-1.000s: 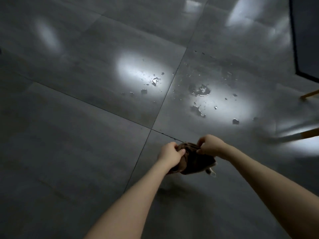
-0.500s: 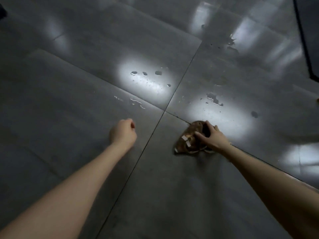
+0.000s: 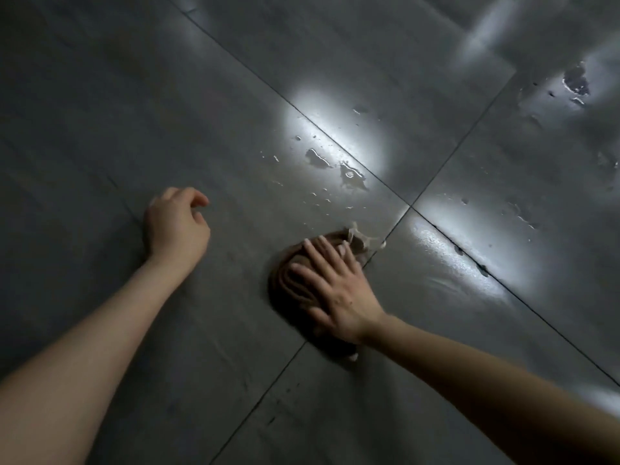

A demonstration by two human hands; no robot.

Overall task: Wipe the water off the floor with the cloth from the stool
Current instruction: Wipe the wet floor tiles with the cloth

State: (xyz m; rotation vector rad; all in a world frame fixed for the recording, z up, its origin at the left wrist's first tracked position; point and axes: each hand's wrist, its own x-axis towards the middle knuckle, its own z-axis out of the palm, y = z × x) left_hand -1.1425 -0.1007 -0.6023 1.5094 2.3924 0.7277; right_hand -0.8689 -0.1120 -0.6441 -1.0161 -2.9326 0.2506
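From the head view, your brown cloth [image 3: 295, 286] lies bunched on the grey tiled floor [image 3: 134, 129], its long axis running from lower left near your wrist up to the right, where pale tassels point at the crossing of the tile joints [image 3: 411, 205]. Water drops [image 3: 335, 166] glisten just beyond the cloth in a bright reflection, and more water sits far off at the upper right; a wet sheen streaks the tile to the right of the cloth. Your right hand [image 3: 335, 290] presses flat on top, fingers spread wide, the cloth showing past the fingertips and thumb side. Your left hand [image 3: 176, 226] rests well apart on bare tile, fingers loosely curled, holding nothing.
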